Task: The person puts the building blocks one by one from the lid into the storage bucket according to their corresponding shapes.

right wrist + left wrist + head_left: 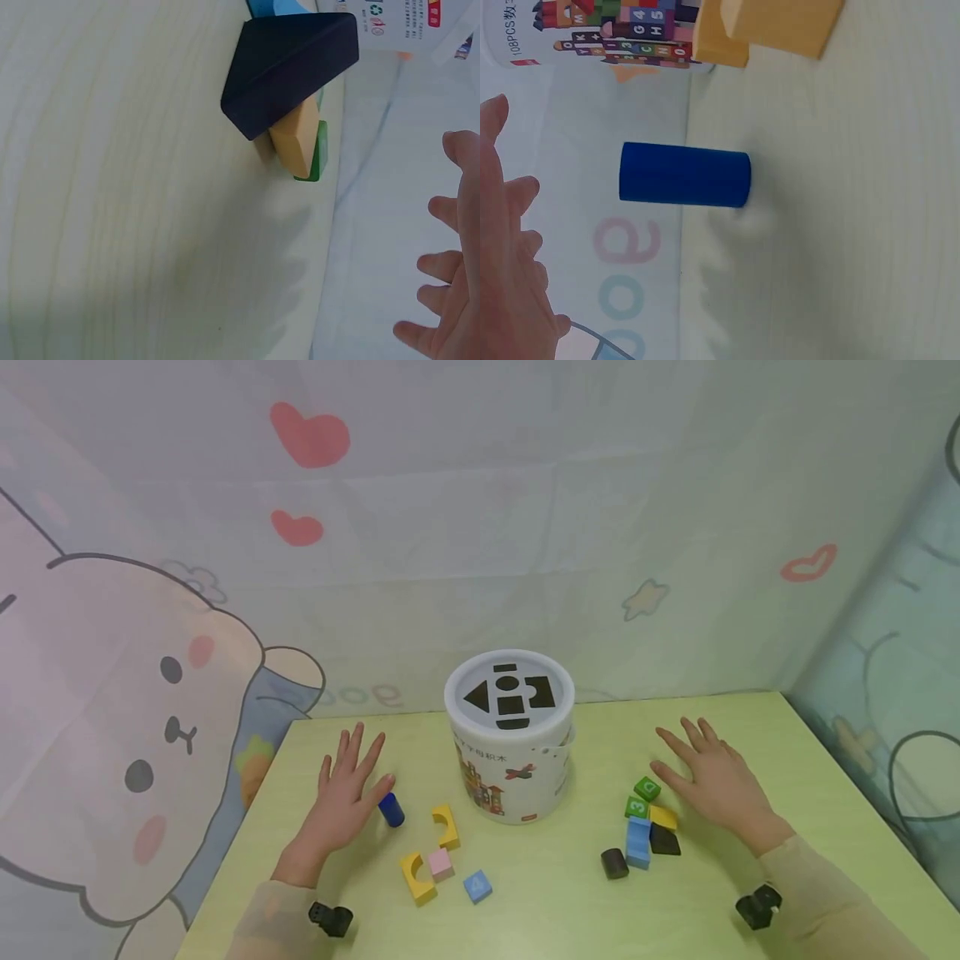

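Note:
My left hand (345, 802) is held with its fingers spread and nothing in it, just left of a blue cylinder block (391, 810). That cylinder stands upright, seen sideways in the left wrist view. My right hand (720, 785), likewise spread and holding nothing, is to the right of a group of blocks. In the group are two green blocks (647, 789), a yellow block (663, 817), a blue block (638, 842) and a black angled block (292, 67). A black cylinder block (614, 863) lies just left of them.
Between the hands, a white bucket (510, 777) stands at the table's back, its lid (459, 703) cut with shaped holes. Two yellow arch blocks (416, 878), a pink block (441, 864) and a light blue numbered block (477, 887) lie in front. A printed cloth (465, 527) hangs behind.

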